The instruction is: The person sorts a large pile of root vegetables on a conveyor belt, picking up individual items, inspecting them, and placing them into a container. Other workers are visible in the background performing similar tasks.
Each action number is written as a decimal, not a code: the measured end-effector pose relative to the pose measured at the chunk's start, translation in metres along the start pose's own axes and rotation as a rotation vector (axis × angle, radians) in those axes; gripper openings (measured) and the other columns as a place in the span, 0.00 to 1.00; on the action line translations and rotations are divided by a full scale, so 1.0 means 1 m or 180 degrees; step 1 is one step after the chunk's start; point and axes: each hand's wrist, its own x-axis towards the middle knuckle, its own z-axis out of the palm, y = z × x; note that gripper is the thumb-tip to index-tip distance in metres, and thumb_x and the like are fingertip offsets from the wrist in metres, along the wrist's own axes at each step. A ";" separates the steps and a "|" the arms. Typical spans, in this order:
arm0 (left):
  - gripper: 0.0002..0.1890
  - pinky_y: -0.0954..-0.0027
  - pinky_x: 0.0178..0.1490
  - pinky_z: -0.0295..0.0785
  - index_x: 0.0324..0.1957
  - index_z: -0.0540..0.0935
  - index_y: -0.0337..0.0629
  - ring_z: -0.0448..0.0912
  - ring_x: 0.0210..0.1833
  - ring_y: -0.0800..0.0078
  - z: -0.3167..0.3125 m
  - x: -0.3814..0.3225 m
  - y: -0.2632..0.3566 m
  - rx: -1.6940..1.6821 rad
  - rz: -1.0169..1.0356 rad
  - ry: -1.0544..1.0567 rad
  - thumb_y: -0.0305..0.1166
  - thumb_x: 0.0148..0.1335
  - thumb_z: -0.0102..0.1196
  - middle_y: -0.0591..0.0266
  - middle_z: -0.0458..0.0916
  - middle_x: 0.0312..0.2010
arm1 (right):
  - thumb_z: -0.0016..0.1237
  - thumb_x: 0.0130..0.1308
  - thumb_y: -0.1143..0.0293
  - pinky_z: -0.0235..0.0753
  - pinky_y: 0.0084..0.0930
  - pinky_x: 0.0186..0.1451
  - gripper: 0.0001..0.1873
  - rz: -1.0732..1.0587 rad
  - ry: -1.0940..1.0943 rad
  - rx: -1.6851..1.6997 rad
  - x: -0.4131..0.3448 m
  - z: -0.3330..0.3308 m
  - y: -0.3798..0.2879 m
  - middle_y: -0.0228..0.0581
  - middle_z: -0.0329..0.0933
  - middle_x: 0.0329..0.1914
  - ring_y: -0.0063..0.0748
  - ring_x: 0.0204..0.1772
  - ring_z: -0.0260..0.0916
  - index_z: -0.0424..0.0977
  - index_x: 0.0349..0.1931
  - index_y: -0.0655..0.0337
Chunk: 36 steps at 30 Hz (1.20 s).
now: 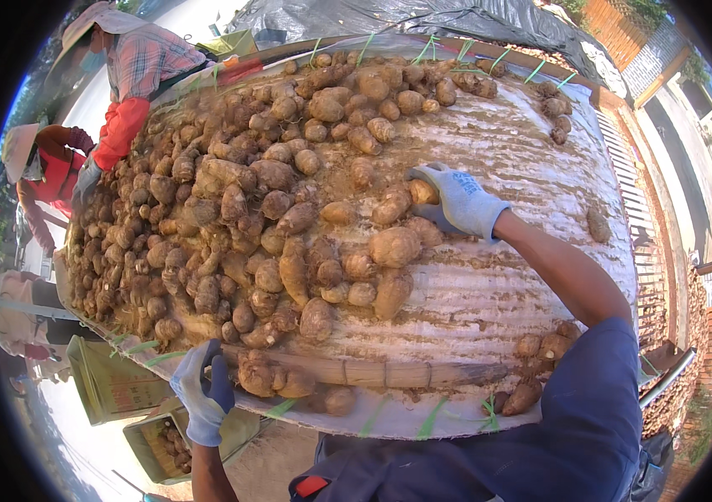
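Observation:
My right hand [456, 199], in a grey-blue work glove, grips a brown taro corm [422, 192] above the right edge of the pile. Larger soil-covered corms [395, 246] lie just beside and below it. At the near left edge of the sorting table [481, 301] is my left hand [202, 395], gloved alike. Its thumb and fingers stand apart, and I see nothing between them. A knobbly taro clump [255, 373] lies close to its right, by a bamboo pole [393, 373] along the near rim.
A co-worker's gloved hand [87, 179] reaches the pile's far left; another person [48, 169] stands behind. Green plastic ties [431, 419] line the rim. Below left sit a green container [111, 383] and a bin of taro [170, 448]. Wooden slats [644, 251] border the right side.

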 end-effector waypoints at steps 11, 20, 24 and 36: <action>0.12 0.60 0.42 0.78 0.50 0.86 0.33 0.86 0.36 0.54 0.000 -0.002 -0.010 -0.0306 0.0801 0.0353 0.25 0.66 0.62 0.49 0.87 0.36 | 0.71 0.65 0.59 0.80 0.30 0.57 0.29 0.0887 -0.0052 0.2196 -0.043 -0.008 -0.137 0.41 0.81 0.53 0.28 0.53 0.77 0.75 0.60 0.62; 0.28 0.66 0.60 0.79 0.67 0.80 0.36 0.86 0.55 0.61 -0.030 0.026 0.011 -0.1935 0.0780 0.0054 0.28 0.65 0.68 0.49 0.86 0.57 | 0.73 0.60 0.56 0.80 0.49 0.60 0.33 -0.1049 0.0384 0.0634 -0.025 -0.010 -0.249 0.56 0.76 0.58 0.62 0.59 0.78 0.73 0.59 0.61; 0.29 0.68 0.66 0.74 0.71 0.76 0.34 0.79 0.61 0.72 -0.030 0.047 0.024 -0.3259 0.0171 -0.1214 0.32 0.70 0.64 0.53 0.83 0.61 | 0.67 0.65 0.55 0.82 0.51 0.59 0.36 -0.1600 0.0217 0.0165 -0.034 0.004 -0.286 0.62 0.74 0.62 0.62 0.60 0.79 0.69 0.67 0.63; 0.17 0.63 0.58 0.78 0.59 0.82 0.33 0.85 0.53 0.61 0.010 0.050 0.037 -0.2488 0.0222 0.0266 0.32 0.75 0.62 0.46 0.86 0.51 | 0.66 0.67 0.56 0.85 0.47 0.47 0.35 -0.0410 0.0527 0.0245 -0.044 0.026 -0.328 0.65 0.77 0.55 0.61 0.46 0.85 0.69 0.67 0.66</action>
